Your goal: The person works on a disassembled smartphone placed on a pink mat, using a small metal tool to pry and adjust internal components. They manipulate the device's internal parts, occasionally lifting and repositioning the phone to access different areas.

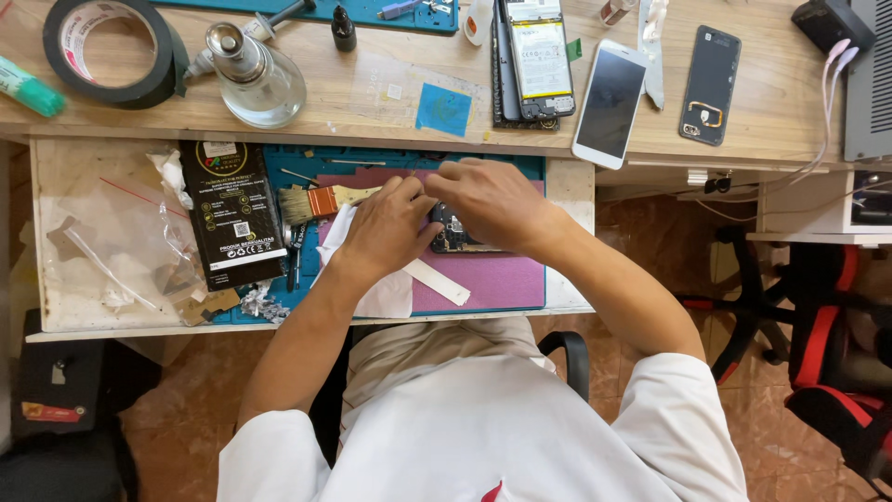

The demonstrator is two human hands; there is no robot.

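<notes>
While both hands sit over the pull-out tray, the layout reads like this, near to far:

Torso: white shirt, seated at the tray edge.
Left hand (386,228): fingers curled together and pressed down on the left end of the opened phone (455,232); looks like it pins the phone so it can't slide.
Right hand (492,203): fingers bunched on the phone's top edge, covering most of it; can't tell if a tool is pinched.
Opened phone: dark, internals exposed, lying flat on the purple mat (492,279), mostly hidden between the hands.
White cloth (376,288): under the left wrist, beside the phone.
White strip (437,281): loose on the mat, just in front of the phone.
Brush (321,202): left of the hands, handle towards them, within reach.
Black package (230,212): left side of the tray, next to crumpled clear bags (111,242).
Desk (372,93): above the tray; holds tape roll (111,51), glass dispenser bottle (253,79), blue square (443,110), phone with battery exposed (537,60), white phone (609,102), dark back cover (710,84).
</notes>
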